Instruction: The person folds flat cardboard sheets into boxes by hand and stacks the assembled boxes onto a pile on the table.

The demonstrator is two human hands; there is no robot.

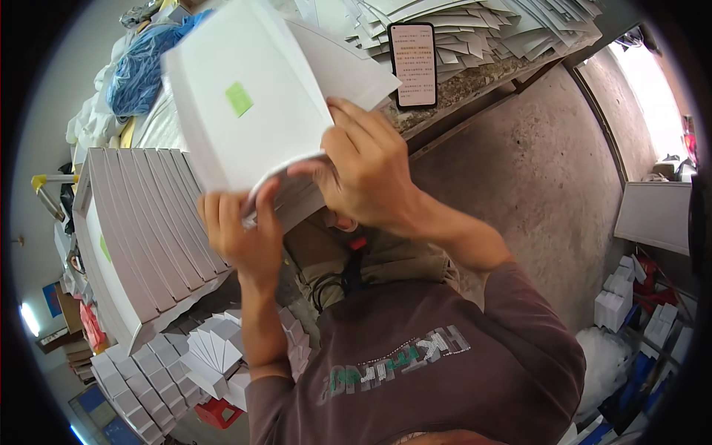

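Note:
Raised in front of me is a white cardboard box piece (259,67) with a green sticker (239,99) on its face. My left hand (245,233) grips its lower left edge, thumb and fingers closed around the rim. At its right edge my right hand (371,163) is closed too, with the thumb bent under the lower rim. The near edge of the cardboard bows between the two thumbs. Its underside is mostly hidden from view.
A row of nested white box pieces (156,230) stands at the left, above stacked small white boxes (141,378). Flat cardboard sheets (475,30) and a phone (414,67) lie on the worktable (512,70). Blue cord (141,81) is heaped at the back left. A red stool (219,412) sits below.

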